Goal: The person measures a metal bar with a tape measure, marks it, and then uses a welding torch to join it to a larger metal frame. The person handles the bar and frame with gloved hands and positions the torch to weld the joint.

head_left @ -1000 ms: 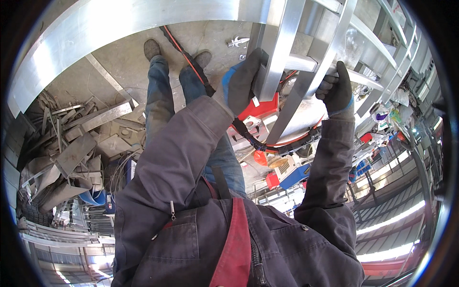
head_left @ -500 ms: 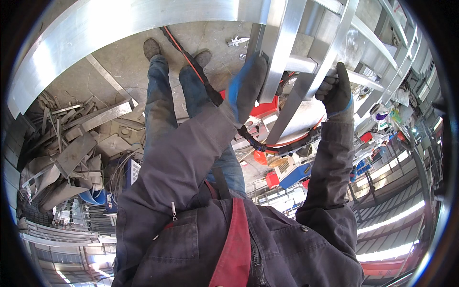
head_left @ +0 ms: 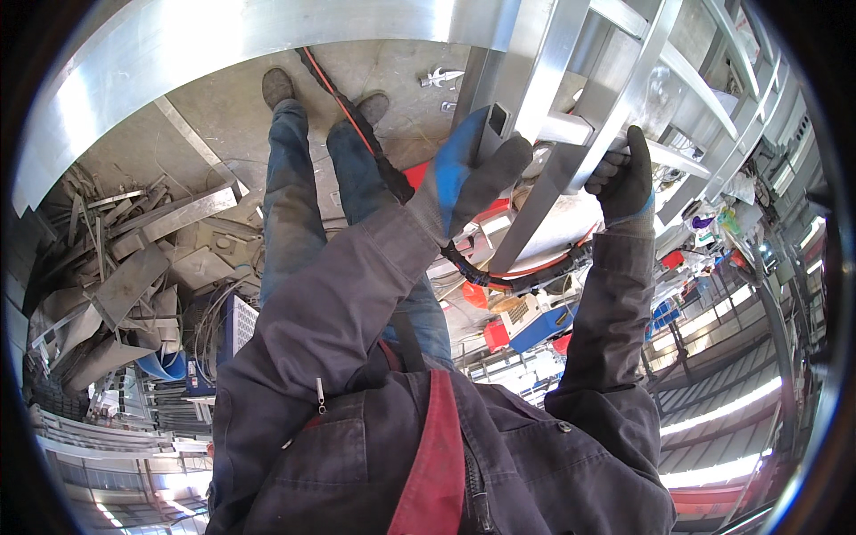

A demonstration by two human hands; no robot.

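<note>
My left hand (head_left: 468, 174), in a dark glove with a blue back, is closed round a short rectangular metal tube (head_left: 491, 138). Its hollow end shows above the fingers; the rest is hidden in the glove. This hand is just left of a welded metal frame (head_left: 555, 62) of flat silvery bars. My right hand (head_left: 622, 183), also gloved, is on the frame's right side. Its fingers curl at a slanting bar (head_left: 615, 134) of the frame, and its thumb points up.
A wide curved metal band (head_left: 267, 22) arches across the top. Metal offcuts (head_left: 134, 281) are heaped at the left. A black-and-orange cable (head_left: 357, 120) crosses the floor by my legs. A hammer (head_left: 439, 78) lies beyond my feet. A blue box (head_left: 539, 330) stands below the frame.
My left hand has turned and lowered slightly, so the tube's hollow end now shows and the thumb stands apart on its right. My right hand keeps its place at the bar.
</note>
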